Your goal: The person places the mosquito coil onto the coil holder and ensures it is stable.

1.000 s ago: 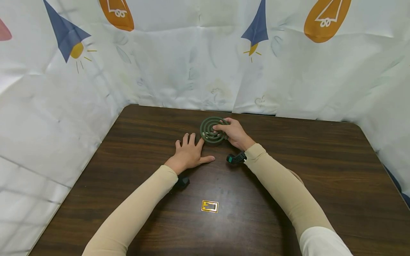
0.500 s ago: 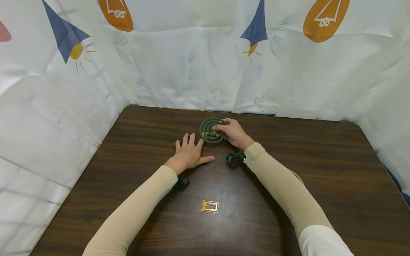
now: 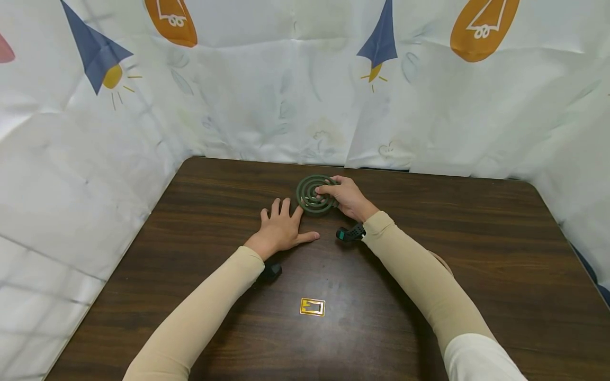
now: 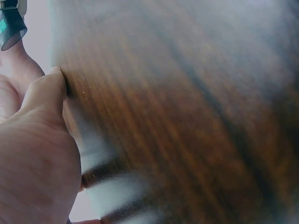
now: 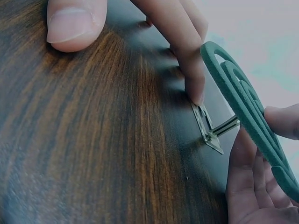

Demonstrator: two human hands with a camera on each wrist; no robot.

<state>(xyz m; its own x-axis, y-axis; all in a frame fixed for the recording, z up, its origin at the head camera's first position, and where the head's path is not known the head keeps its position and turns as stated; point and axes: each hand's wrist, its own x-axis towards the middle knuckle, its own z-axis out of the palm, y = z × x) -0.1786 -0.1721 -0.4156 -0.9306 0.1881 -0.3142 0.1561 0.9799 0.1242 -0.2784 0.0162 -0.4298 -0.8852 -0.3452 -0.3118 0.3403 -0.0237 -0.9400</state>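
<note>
A dark green mosquito coil (image 3: 299, 193) is held near the table's far edge by my right hand (image 3: 352, 200), thumb on its upper face and fingers beneath. In the right wrist view the coil (image 5: 238, 109) sits tilted above the wood on the upright prong of a small metal coil stand (image 5: 225, 126). My left hand (image 3: 278, 231) lies palm down with fingers spread, left of the coil. Its index fingertip (image 5: 198, 95) presses one end of the stand's flat base. The left wrist view shows mostly blurred tabletop beside that hand.
Nearer the body, a second flat metal piece (image 3: 312, 307) with a cut-out lies on the dark wooden table (image 3: 476, 238), shining yellow. Black wrist devices (image 3: 349, 234) hang under both forearms. A white patterned sheet (image 3: 267, 106) rises behind the table's far edge.
</note>
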